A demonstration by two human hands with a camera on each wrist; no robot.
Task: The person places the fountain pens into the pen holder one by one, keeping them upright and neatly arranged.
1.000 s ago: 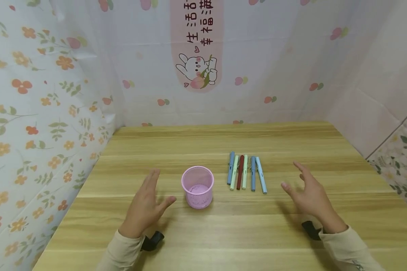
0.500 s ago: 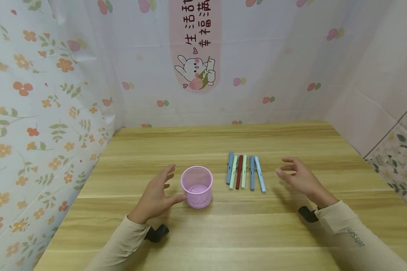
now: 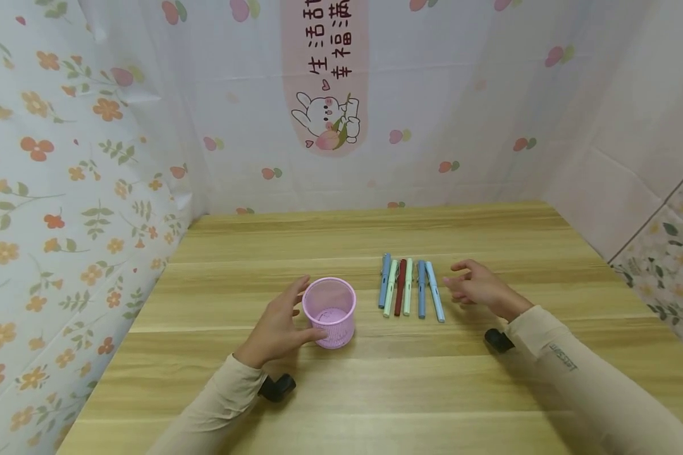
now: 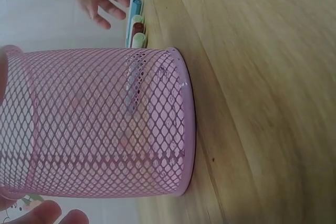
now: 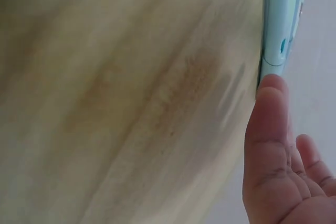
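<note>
A pink mesh pen holder point(image 3: 332, 332) stands upright on the table, its inside bare down to the base. My left hand point(image 3: 276, 328) is at its left side, thumb overlapping the front wall and fingers spread by the rim. In the left wrist view, fingertips point(image 4: 44, 213) show close beside the mesh point(image 4: 105, 124). Right of the holder lie several capped pens side by side, with a dark red pen point(image 3: 400, 287) among green and blue ones. My right hand point(image 3: 484, 291) hovers just right of the light blue pen point(image 3: 435, 292), fingers loosely bent and holding nothing.
The wood-grain table point(image 3: 375, 392) runs back to a printed curtain point(image 3: 233, 114) with a rabbit picture. A floral curtain point(image 3: 79, 221) bounds the left side. Each wrist carries a black camera mount, such as the left mount point(image 3: 277, 387).
My left hand has moved right, from beside the pen holder to around its left side. My right hand has moved left toward the pens. The holder and pens stay put.
</note>
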